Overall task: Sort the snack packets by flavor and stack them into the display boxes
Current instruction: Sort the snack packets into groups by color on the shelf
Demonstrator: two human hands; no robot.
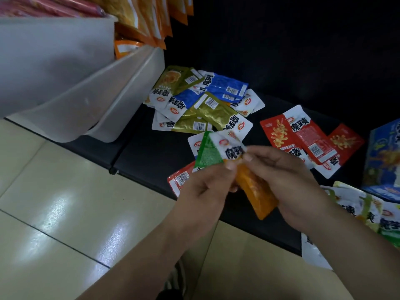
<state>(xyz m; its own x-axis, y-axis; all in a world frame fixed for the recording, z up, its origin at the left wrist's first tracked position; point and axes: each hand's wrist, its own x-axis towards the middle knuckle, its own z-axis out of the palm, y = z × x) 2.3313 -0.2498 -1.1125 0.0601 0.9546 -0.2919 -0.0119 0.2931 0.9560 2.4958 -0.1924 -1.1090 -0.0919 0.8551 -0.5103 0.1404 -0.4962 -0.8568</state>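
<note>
Dark shop shelf [151, 156] above pale floor tiles [65, 191]: at its edge the left hand [205, 187] grips a green packet [207, 155], while the right hand [287, 180] pinches an overlapping orange packet [257, 191] by its white end. Bold black characters, 魔芋爽, show on red packets [303, 137] just beyond. Blue and gold packets [207, 102], barcodes up, lie heaped farther back, near white bins [65, 83]; a blue box [383, 159] stands right.
</note>
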